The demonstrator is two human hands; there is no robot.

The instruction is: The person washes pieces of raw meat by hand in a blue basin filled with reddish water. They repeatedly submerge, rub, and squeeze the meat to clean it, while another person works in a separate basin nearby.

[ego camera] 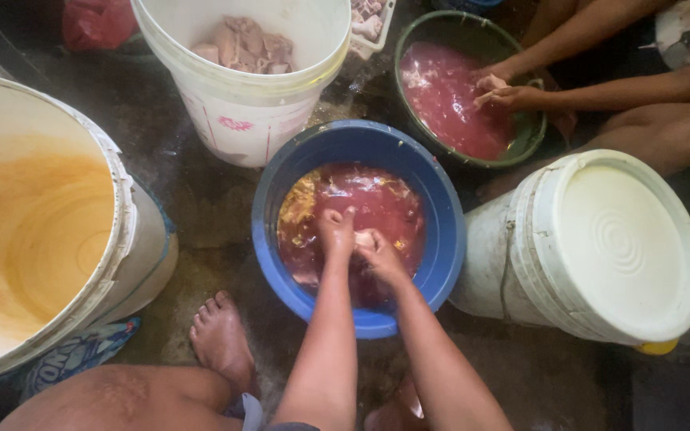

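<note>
Bottom centre: both forearms reach up into the blue basin [441, 199], mid-frame, filled with dark red liquid and meat scraps. Left hand [335, 231] is curled, knuckles up, fingertips under the liquid; can't tell what it grips. Right hand [378, 254] is clenched on a pale piece of meat [365, 238], touching the left hand. Bare foot [221, 339] lower left of the basin. White bucket [592, 247] on its side at right; stained bucket [41, 223] at left. Top: white bucket of meat pieces [245, 44]. Upper right: another person's hands [501, 88] in a green basin [533, 132] of red liquid.
</note>
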